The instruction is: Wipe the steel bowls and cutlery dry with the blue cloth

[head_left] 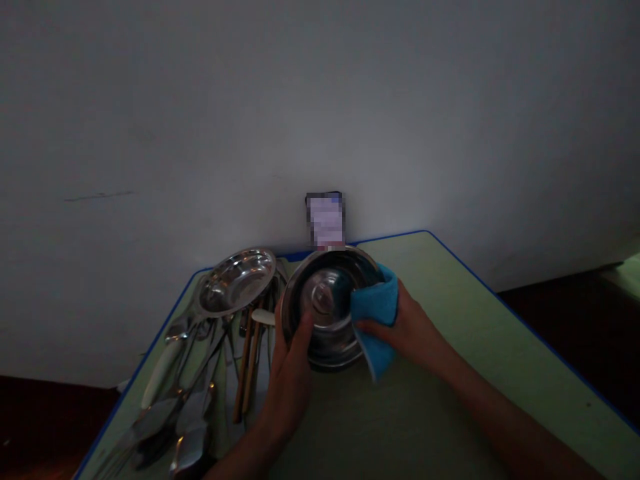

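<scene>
A shiny metal bowl (327, 300) is held up over the table, its inside turned toward me. My left hand (294, 363) grips its left rim, with the thumb over the inner wall and the other fingers hidden behind. On the right side, my right hand (407, 323) pinches a blue cloth (375, 313) that is folded over the bowl's rim. The cloth's lower corner hangs down below the thumb. To the left of my left hand lie wooden chopsticks (243, 370) among the metal utensils.
A second metal bowl (237, 280) rests tilted on the utensils at the back left. Ladles and spatulas (193, 407) crowd the left of the green, blue-edged table (450, 300). A blurred-out phone-like screen (326, 220) leans on the grey wall (320, 100).
</scene>
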Motion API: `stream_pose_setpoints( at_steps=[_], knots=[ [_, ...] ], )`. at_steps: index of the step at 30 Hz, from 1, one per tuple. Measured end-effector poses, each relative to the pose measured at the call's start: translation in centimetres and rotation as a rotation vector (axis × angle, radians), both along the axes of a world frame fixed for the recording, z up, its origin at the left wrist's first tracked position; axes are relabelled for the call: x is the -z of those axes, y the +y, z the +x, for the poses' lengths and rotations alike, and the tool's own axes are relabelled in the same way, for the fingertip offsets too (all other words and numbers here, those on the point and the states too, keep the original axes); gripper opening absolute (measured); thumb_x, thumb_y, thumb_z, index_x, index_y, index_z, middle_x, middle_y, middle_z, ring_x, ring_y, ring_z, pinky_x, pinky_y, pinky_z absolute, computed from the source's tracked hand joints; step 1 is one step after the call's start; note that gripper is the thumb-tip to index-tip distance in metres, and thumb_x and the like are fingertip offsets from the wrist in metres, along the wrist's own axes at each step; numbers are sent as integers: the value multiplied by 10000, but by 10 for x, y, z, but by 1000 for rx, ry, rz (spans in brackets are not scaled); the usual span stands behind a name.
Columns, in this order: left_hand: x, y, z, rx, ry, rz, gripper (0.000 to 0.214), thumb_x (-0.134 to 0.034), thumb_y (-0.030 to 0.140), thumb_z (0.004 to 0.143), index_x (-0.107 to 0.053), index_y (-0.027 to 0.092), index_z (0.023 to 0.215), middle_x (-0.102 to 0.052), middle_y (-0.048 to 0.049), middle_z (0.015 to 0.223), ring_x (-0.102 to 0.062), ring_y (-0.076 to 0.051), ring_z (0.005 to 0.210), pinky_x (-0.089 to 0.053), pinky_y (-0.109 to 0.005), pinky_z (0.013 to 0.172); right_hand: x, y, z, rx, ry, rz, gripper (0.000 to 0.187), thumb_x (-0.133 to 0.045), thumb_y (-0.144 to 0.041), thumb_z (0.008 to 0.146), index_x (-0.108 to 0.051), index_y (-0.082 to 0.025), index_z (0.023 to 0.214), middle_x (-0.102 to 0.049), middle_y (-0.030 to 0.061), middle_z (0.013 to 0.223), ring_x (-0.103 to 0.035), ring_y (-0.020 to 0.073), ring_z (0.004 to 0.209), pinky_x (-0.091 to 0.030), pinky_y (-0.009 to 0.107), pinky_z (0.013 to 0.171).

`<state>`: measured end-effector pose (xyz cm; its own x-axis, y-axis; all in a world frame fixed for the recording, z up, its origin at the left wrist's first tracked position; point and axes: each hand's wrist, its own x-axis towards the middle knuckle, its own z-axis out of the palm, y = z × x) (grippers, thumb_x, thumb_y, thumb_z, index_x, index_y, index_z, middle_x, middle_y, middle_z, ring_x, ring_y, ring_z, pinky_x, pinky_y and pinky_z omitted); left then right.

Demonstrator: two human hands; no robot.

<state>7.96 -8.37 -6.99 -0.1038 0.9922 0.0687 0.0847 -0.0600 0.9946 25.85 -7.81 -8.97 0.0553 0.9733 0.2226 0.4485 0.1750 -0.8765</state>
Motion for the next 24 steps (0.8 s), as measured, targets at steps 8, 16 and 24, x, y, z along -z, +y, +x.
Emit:
stream_pose_setpoints(
  at_steps=[8,16,24],
  knots=[
    [6,-8,1,189,-21,-43,510,-528,285,814,-381,312,1302,-488,1,1330,-397,-218,1254,-316,-374,1051,-5,4,8,157,-60,53,306,-604,-354,749,-591,-194,1010,-674,62,972,-626,219,884,-465,357,776],
    [5,-6,-8,454,173,40,685,-406,-10,678,-410,307,1285,-484,35,1329,-409,-184,1236,-265,-381,1070,-5,-1,9,247,-168,134,212,-607,-389,748,-603,-199,843,-672,6,716,-634,172,651,-454,258,568],
    [-9,0,-15,576,255,-54,618,-419,47,737,-385,288,1305,-539,14,1275,-512,-197,1135,-407,-346,949,-1,-3,14,105,-227,270,108,-560,-256,782,-601,-201,865,-665,-13,721,-631,142,627,-440,226,568]
  ],
)
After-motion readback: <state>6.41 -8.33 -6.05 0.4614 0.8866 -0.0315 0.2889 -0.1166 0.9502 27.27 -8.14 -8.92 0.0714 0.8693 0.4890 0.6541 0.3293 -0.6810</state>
